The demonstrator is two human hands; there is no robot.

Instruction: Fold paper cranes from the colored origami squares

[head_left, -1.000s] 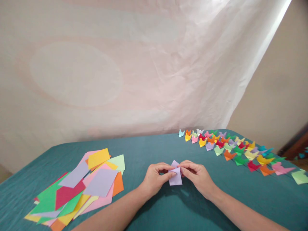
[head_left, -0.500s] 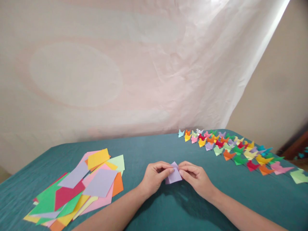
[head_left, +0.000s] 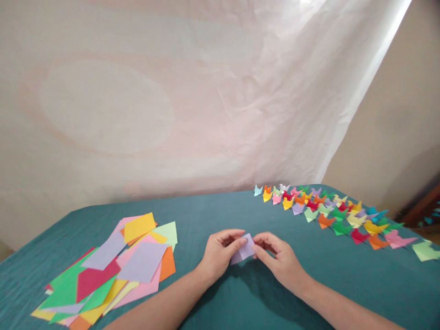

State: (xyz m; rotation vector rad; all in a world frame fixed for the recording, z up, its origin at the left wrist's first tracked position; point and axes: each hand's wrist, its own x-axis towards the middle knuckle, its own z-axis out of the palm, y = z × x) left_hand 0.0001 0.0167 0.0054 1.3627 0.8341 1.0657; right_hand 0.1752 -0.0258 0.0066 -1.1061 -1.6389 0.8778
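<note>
Both my hands meet low over the teal tablecloth (head_left: 220, 215) near its middle. My left hand (head_left: 220, 253) and my right hand (head_left: 279, 255) pinch a small folded piece of lilac paper (head_left: 244, 248) between thumbs and fingertips. The paper is held tilted, its lower left corner hidden behind my left fingers. A loose pile of coloured paper squares (head_left: 110, 268) lies to the left of my left forearm.
Several small folded paper figures in many colours (head_left: 330, 213) stand in rows along the table's right side, with a pale green one (head_left: 426, 251) at the right edge. A pale creased sheet (head_left: 172, 91) hangs behind the table.
The lilac paper has been turned and folded smaller between my fingers, tilting leftward. My hands stayed in nearly the same spot.
</note>
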